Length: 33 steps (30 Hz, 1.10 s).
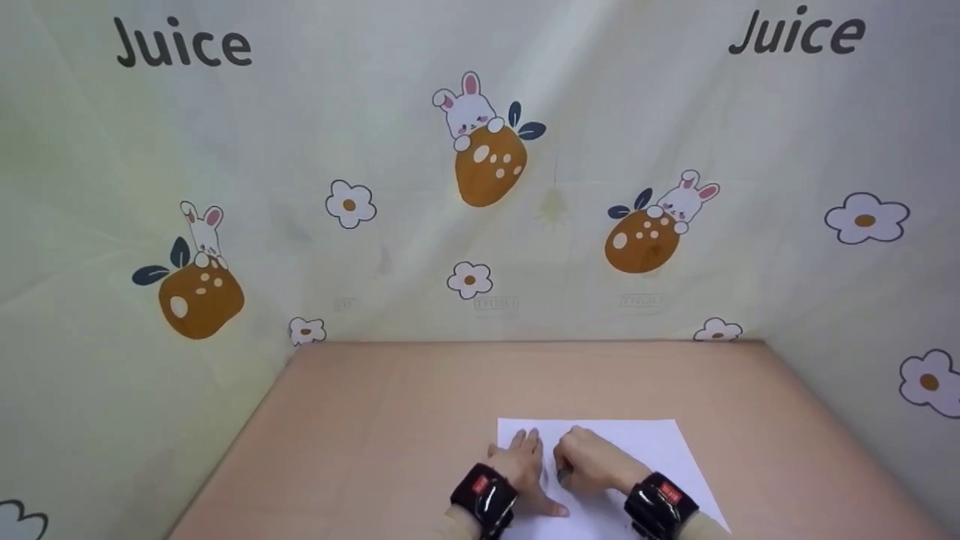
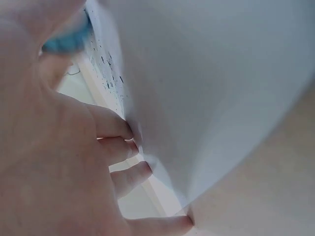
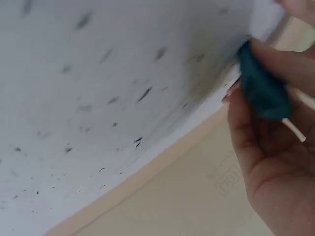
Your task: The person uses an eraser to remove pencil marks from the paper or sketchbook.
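Observation:
A sheet of white paper (image 1: 652, 435) lies on the table. My left hand (image 1: 523, 466) rests on its left part, fingers spread and thumb stretched toward the near side. In the left wrist view the fingertips (image 2: 145, 168) press on the sheet. Beside it, my right hand (image 1: 589, 459) grips a small teal eraser (image 3: 265, 91) between thumb and fingers, its narrow end against the paper. A thin whitish strip sticks out of the eraser's other end. Dark crumbs (image 3: 145, 93) are scattered over the sheet. From above, the fingers hide most of the eraser.
The pinkish-tan tabletop (image 1: 375, 420) stretches around the paper. Pale cloth (image 1: 405, 240) printed with rabbits, fruit and flowers hangs behind the table and at both sides. Each wrist wears a black band (image 1: 486, 495).

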Tool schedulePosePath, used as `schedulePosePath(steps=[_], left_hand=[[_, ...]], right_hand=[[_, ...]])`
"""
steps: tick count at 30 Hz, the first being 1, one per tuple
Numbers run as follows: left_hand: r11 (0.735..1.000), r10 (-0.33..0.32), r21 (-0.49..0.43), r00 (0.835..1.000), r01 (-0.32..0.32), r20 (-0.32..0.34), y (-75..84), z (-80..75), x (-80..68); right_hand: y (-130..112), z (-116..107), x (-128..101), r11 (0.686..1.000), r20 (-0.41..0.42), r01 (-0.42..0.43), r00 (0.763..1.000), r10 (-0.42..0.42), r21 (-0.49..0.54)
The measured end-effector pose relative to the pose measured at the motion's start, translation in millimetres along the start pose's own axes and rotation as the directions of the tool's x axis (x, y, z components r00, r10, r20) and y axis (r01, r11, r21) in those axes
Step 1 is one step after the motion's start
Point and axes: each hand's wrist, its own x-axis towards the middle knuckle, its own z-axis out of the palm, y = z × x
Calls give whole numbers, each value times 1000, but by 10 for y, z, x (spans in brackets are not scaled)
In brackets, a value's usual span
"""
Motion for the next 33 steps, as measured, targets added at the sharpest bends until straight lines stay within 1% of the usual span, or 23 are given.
schedulePosePath(steps=[1, 4, 6, 8, 10, 12, 14, 17, 19, 20, 22, 24, 25, 27, 29, 31, 33], left_hand=[[1000, -2, 1, 1000, 2, -1, 3, -1, 0], [1000, 3, -4, 1000, -3, 10, 14, -3, -3], [1000, 1, -11, 1000, -1, 21, 11, -3, 0], [1000, -4, -15, 1000, 4, 28, 5, -6, -1], [1000, -10, -12, 1000, 11, 21, -4, -15, -2], [1000, -10, -8, 1000, 10, 17, -8, -28, -5], [1000, -4, -5, 1000, 4, 9, -9, -30, -6], [1000, -1, 4, 1000, 1, 13, 1, -28, -2], [1000, -3, 11, 1000, 3, 18, 2, -16, -3], [1000, -2, 13, 1000, 2, 22, -1, -13, -6], [1000, -5, 17, 999, 5, 32, -8, -10, -8], [1000, -9, 23, 999, 8, 37, -12, -12, -8], [1000, -9, 23, 999, 8, 39, -13, -18, -6], [1000, -14, 19, 999, 14, 43, -9, -28, 1], [1000, -17, 13, 999, 16, 43, -4, -32, 6], [1000, -15, 4, 999, 15, 44, -4, -32, 6], [1000, -12, -3, 999, 12, 41, -5, -31, 2]], right_hand=[[-2, -2, -3, 1000, 9, -2, 1000, 1, 20], [-14, -10, -24, 996, 88, 4, 996, -12, 94], [-14, -7, -20, 994, 112, 14, 993, -26, 112], [1, 6, -5, 996, 80, 20, 996, -27, 89], [33, 23, 12, 998, 10, 20, 1000, -21, 60], [47, 30, 16, 999, -35, 13, 999, -12, 34], [40, 24, 0, 999, -28, 21, 999, -20, 27], [-8, -11, -29, 999, 35, 43, 998, -44, 14], [-13, -27, -26, 999, 66, 33, 997, -34, 9], [9, -26, -14, 1000, 63, 30, 998, -31, 4], [86, -12, 30, 1000, 19, 16, 1000, -16, -8], [177, 8, 64, 1000, -35, -13, 999, 13, 0], [218, 18, 78, 1000, -60, -12, 998, 12, 4], [244, 14, 84, 1000, -84, -25, 996, 25, 3], [217, -11, 68, 1000, -51, -22, 998, 22, 15], [169, -47, 46, 999, 22, -21, 1000, 21, 34], [133, -79, 36, 998, 94, -32, 995, 27, 56]])
